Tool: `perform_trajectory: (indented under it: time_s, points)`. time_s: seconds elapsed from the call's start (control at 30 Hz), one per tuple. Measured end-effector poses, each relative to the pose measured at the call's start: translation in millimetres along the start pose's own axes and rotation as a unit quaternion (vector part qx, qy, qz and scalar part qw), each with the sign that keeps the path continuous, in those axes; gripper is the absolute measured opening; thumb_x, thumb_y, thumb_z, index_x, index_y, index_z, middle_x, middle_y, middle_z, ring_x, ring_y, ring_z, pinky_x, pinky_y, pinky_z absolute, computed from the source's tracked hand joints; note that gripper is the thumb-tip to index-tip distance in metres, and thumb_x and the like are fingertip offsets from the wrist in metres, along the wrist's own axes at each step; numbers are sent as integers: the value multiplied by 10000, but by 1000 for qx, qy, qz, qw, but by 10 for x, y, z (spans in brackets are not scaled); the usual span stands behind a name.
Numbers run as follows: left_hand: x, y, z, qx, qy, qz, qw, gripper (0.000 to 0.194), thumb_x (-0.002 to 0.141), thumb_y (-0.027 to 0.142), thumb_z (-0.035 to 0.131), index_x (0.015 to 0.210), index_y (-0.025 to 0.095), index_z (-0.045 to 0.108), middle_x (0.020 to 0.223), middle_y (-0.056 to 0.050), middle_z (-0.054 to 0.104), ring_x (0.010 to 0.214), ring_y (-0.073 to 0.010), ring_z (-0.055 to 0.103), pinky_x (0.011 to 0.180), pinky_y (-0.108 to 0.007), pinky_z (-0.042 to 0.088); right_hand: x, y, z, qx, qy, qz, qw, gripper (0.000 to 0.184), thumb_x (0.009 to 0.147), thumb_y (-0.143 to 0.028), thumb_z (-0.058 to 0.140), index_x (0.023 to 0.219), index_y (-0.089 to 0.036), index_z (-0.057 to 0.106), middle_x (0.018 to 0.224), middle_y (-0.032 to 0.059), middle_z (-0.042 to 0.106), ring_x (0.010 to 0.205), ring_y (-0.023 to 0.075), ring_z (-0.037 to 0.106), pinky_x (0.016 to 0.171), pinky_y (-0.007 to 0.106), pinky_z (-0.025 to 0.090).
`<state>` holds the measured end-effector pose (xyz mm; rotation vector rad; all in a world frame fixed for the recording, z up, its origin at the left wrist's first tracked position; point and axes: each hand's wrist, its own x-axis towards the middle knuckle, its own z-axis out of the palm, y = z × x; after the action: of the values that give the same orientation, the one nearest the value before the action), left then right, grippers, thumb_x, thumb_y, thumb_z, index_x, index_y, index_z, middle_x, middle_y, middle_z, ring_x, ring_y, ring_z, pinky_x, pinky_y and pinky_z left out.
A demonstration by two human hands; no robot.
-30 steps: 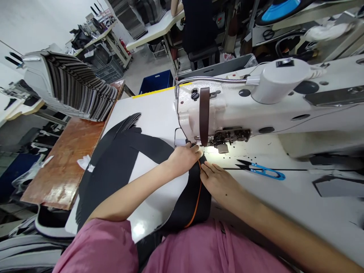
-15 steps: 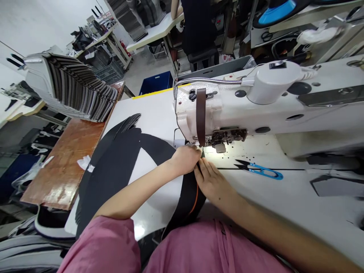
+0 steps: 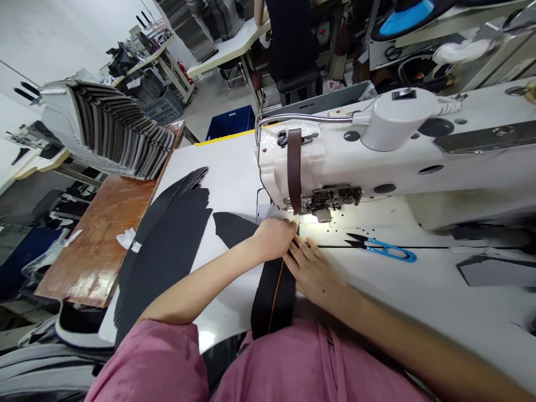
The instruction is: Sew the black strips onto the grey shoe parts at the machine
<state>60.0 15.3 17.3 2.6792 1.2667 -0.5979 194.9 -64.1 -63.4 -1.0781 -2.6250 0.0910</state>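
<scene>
My left hand (image 3: 274,239) is closed, pinching a black fabric piece (image 3: 274,290) just in front of the sewing machine's (image 3: 293,167) needle area. An orange line runs down that fabric, which hangs over the table's front edge against my body. Close beside it, my right hand (image 3: 313,267) lies flat with fingers stretched out, the fingertips pressing at the fabric's edge. A second black flap (image 3: 232,226) reaches out left from under my left hand. The needle itself is hidden behind a brown strap (image 3: 294,170) and my fingers.
Blue-handled thread snips (image 3: 387,249) lie right of my hands. Stacked black pieces (image 3: 163,245) cover the left of the white table. Beyond stand a brown wooden table (image 3: 94,240), a pile of grey panels (image 3: 113,131) and a blue crate (image 3: 230,124). Another person (image 3: 291,39) sits further back.
The black fabric has shifted; its curved part no longer spans to the stacked pieces, and its lower end now hangs straighter. My hands have barely moved.
</scene>
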Motion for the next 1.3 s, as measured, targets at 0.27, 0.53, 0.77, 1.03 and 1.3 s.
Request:
perform_trajectory:
  time_s: [0.27, 0.53, 0.77, 1.03, 1.3]
  points:
    - [-25, 0, -32, -6, -33, 3, 999, 416, 824, 150, 448, 1228, 67, 500, 898, -138, 695, 822, -306, 671, 645, -398, 535, -93, -162, -37, -67, 89, -42, 993, 340, 831, -118, 495, 1117, -20, 651, 1179, 207, 633, 1133, 297, 585, 999, 419, 457]
    - [-27, 12, -61, -10, -38, 6, 999, 402, 776, 131, 474, 1169, 81, 540, 884, -131, 694, 814, -312, 669, 640, -397, 538, -111, -236, -74, -79, 86, -25, 993, 289, 820, -103, 507, 1058, -38, 656, 1125, 228, 652, 1077, 281, 628, 914, 380, 521]
    - [-45, 44, -98, -22, -52, -2, 998, 337, 795, 141, 438, 1102, 89, 568, 855, -139, 685, 797, -298, 662, 632, -378, 526, -81, -226, -92, -52, 69, -33, 996, 281, 794, -105, 538, 1024, -51, 691, 1096, 191, 674, 1043, 268, 642, 905, 363, 532]
    - [-80, 45, -97, -50, -47, -10, 998, 415, 788, 137, 443, 1192, 108, 531, 882, -137, 688, 815, -291, 660, 638, -369, 519, -39, -175, -89, -71, 45, 25, 996, 366, 824, -81, 486, 1148, -8, 639, 1157, 225, 634, 1127, 325, 578, 973, 490, 473]
    - [-98, 53, -109, -69, -76, -21, 994, 435, 782, 141, 475, 1216, 119, 498, 917, -124, 696, 820, -283, 665, 643, -358, 516, -82, -127, -74, -82, 57, 27, 995, 385, 811, -69, 497, 1166, -29, 641, 1203, 241, 607, 1135, 321, 584, 953, 417, 509]
